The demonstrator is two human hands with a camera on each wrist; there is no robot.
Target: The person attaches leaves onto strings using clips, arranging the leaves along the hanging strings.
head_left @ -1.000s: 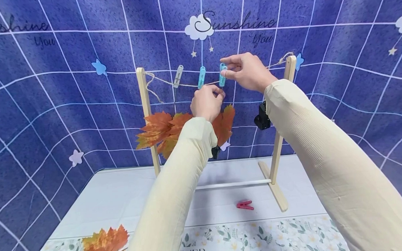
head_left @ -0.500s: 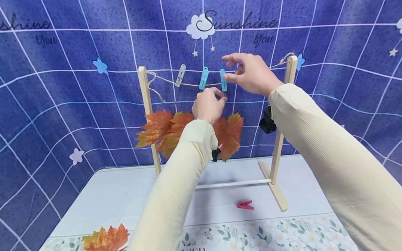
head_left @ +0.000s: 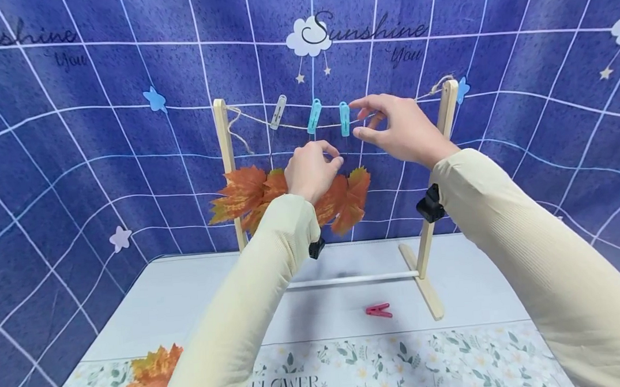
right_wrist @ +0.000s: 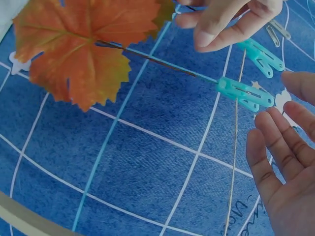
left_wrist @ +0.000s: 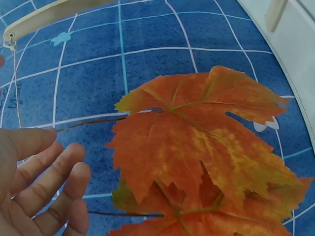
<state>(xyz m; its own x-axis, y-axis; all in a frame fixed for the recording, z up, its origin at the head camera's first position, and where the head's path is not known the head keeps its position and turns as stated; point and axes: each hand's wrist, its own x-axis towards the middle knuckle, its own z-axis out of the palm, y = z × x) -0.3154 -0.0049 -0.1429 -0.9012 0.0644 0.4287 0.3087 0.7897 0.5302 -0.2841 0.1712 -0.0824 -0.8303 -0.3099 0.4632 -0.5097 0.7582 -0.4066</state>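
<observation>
My right hand (head_left: 398, 127) is spread beside the rightmost blue clothespin (head_left: 345, 120), its fingers relaxed and holding nothing. In the right wrist view, that clothespin (right_wrist: 243, 93) grips the twine (right_wrist: 235, 152) and the dark stem of an orange maple leaf (right_wrist: 74, 54). Below the middle blue clothespin (head_left: 314, 116) is my left hand (head_left: 311, 169), fingers loosely bent with nothing pinched. In the left wrist view, its thumb and fingers are apart, one fingertip overlapping a leaf stem (left_wrist: 93, 121). More orange leaves (head_left: 241, 192) hang at left, partly hidden by the left arm; a grey clothespin (head_left: 278, 112) sits above.
The twine spans a wooden frame with a left post (head_left: 223, 139), a right post (head_left: 447, 106) and a white bottom bar (head_left: 366, 279). A red clothespin (head_left: 379, 310) lies on the white table (head_left: 163, 292). Another maple leaf (head_left: 150, 376) lies at front left.
My right hand has let go of the rightmost blue clothespin and drawn off to the right. My left hand has shifted slightly down and left. The right leaf swung and hangs from the clothespin.
</observation>
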